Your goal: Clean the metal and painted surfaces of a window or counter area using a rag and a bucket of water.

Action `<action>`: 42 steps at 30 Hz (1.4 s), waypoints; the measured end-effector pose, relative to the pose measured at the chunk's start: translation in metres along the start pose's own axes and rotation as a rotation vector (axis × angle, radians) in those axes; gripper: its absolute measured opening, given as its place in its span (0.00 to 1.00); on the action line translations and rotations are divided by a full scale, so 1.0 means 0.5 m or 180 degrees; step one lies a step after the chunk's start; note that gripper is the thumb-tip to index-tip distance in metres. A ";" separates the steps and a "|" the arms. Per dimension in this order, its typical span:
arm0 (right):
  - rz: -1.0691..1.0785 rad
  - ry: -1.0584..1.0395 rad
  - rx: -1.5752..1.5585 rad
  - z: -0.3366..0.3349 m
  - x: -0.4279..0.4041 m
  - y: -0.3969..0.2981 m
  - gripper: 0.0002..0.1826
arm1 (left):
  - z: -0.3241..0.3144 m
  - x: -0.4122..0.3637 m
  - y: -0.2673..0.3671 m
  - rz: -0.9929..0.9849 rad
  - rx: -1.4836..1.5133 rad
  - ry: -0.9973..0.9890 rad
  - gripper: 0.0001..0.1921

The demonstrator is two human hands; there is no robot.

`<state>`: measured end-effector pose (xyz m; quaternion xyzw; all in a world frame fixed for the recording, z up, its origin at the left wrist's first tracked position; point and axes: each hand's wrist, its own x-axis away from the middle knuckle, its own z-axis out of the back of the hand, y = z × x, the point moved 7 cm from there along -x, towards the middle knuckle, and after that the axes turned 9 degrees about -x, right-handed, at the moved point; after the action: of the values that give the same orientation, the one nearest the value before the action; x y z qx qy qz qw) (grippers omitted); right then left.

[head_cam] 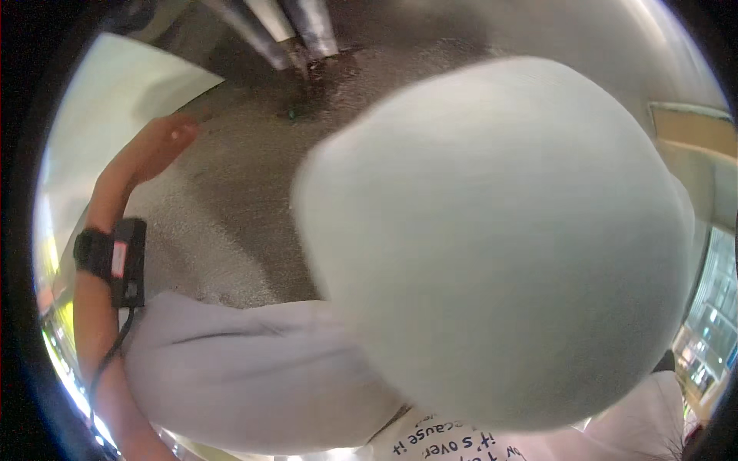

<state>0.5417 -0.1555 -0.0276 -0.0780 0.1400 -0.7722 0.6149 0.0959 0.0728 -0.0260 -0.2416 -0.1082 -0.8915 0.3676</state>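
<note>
A large, smooth whitish object (496, 242) with a rounded outline fills the right and middle of the view. It is very close to the camera and blurred, so I cannot tell what it is. My left hand (155, 147) is at the upper left, with its fingers mostly hidden and the thumb side showing. It appears beside the lower edge of a flat white panel (127, 80); whether they touch is unclear. On my left forearm sits a strapped black device (129, 262) with a cable. My right hand is out of view.
The grey-brown floor (230, 173) spreads out below. Several pale metal legs or bars (311, 26) reach down at the top. Light cloth (248, 369) covers my lap, and my shirt (455, 444) bears writing. Glazed windows (709, 322) line the right rim.
</note>
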 end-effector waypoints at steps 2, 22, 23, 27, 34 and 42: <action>0.0371 -0.0364 0.0858 -0.038 0.008 0.054 0.21 | -0.014 -0.033 0.055 0.0182 -0.0048 -0.0091 0.18; 0.0454 0.0345 0.0035 -0.058 -0.028 0.125 0.12 | 0.077 -0.073 0.123 -0.0154 -0.0093 0.0174 0.16; 0.0484 0.0388 0.0023 -0.046 -0.032 0.117 0.12 | 0.097 -0.067 0.124 -0.0213 -0.0210 0.0330 0.16; 0.0481 0.0432 -0.0086 -0.017 0.096 0.120 0.12 | 0.046 0.001 0.193 -0.0293 -0.0316 -0.0109 0.16; 0.0499 0.0478 -0.0135 -0.035 0.072 0.065 0.12 | 0.059 0.020 0.165 -0.0336 -0.0199 0.0094 0.15; 0.0731 0.0292 -0.0167 -0.058 0.061 0.043 0.12 | 0.051 0.033 0.183 -0.0325 0.0123 0.0267 0.13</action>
<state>0.5460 -0.1862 -0.0634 -0.0421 0.1962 -0.6955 0.6900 0.1593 0.0079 0.0059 -0.1910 -0.1222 -0.9162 0.3304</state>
